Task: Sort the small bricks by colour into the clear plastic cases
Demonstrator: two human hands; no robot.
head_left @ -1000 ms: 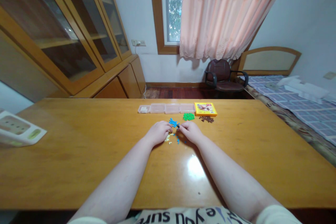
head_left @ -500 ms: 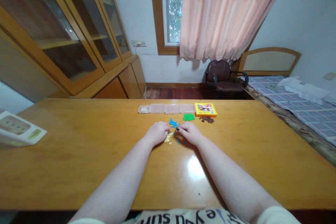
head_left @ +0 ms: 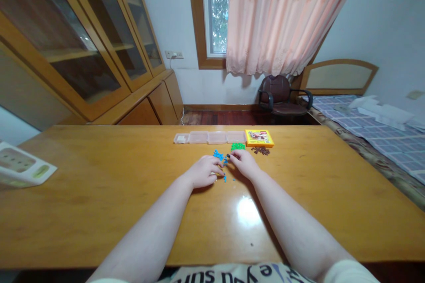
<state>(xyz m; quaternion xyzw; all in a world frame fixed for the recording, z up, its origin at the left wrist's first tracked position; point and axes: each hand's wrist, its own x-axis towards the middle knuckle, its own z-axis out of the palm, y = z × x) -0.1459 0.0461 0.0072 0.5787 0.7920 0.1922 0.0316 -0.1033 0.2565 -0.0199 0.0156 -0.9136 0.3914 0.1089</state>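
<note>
Over the small pale yellow pieces, my left hand has its fingers spread; the hand hides most of that pile. My right hand is closed at the fingertips, with a small dark piece at the pinch, too small to name. A pile of small blue plastic pieces lies beyond my left fingers. Some loose blue pieces are scattered between the hands and just nearer to me. Green pieces lie right behind my right hand, with brown pieces to their right.
A row of clear plastic trays and a yellow box stand along the table's far edge. A white object with an oval green mark is at the left on the wooden table. A chair stands beyond.
My left hand has moved over the pale yellow pieces, its fingers spreading. My right hand has shifted slightly away from me, closer to the green pile, the dark piece still at its fingertips.
</note>
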